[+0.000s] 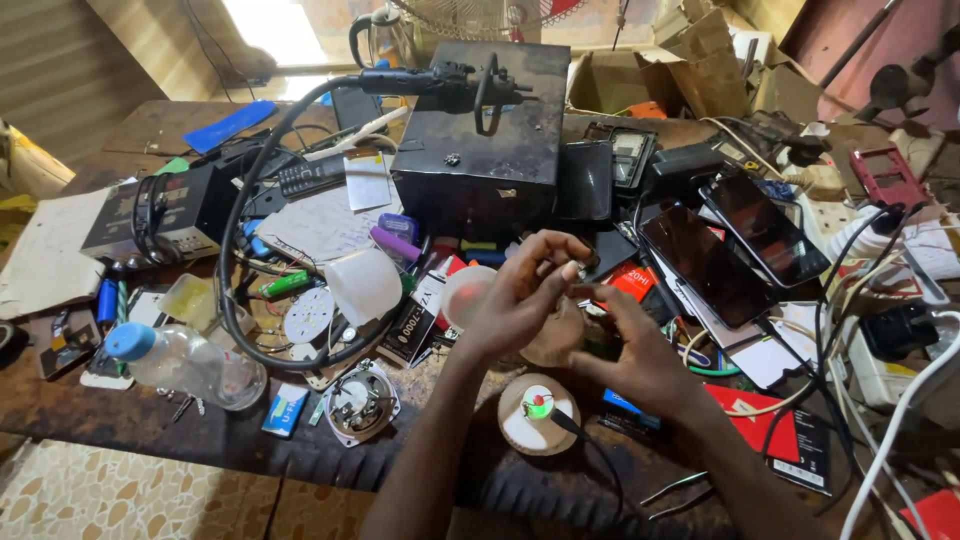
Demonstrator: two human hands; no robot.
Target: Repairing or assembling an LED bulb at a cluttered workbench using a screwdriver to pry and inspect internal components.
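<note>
The left hand [520,300] is raised above the cluttered counter [150,420], its fingers [555,262] pinched together on a small metallic part [578,268] at the fingertips. The right hand [640,350] sits just beside and below it, fingers [610,300] curled loosely and slightly apart around a small dark piece that is too hidden to make out; whether they grip it I cannot tell. Directly below both sets of fingers lies a round white disc [537,412] with a small green and red component at its centre and a black wire leading off. Behind the fingers stands a black metal box [480,140]. To the right of the fingers lie 2 dark phones [735,245]. Well to the left of the fingers a clear plastic bottle [185,365] with a blue cap lies on its side.
</note>
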